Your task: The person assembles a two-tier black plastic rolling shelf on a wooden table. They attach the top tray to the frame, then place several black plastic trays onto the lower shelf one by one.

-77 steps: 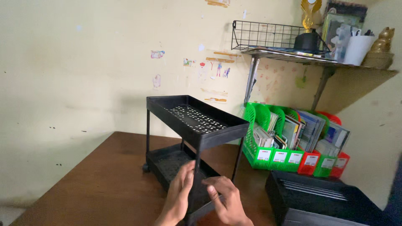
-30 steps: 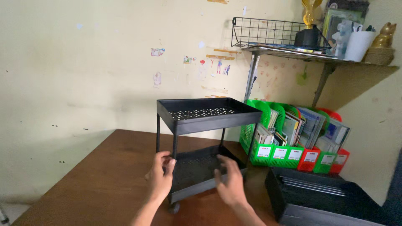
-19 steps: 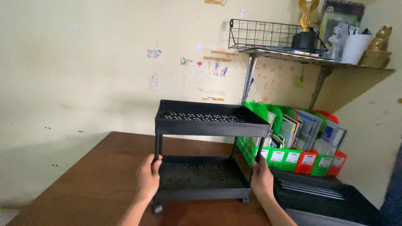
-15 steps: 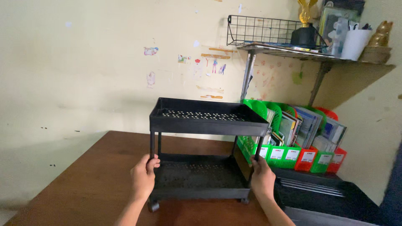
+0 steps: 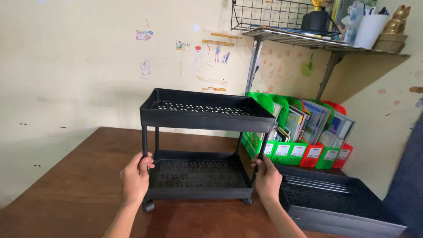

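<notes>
At frame centre, left hand [image 5: 135, 177] and right hand [image 5: 267, 177] clasp the front posts of a two-tier black cart [image 5: 200, 145] (apparently light, rigid plastic; castors may roll).

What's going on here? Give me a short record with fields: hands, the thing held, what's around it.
left hand: gripping the front left post of the black two-tier cart
right hand: gripping the front right post
cart: upright on the brown wooden table, both perforated trays bare, small wheels underneath
right of cart: a loose black tray lying on the table
behind: green and red file holders with books and papers
above: wall shelf with a wire basket
</notes>
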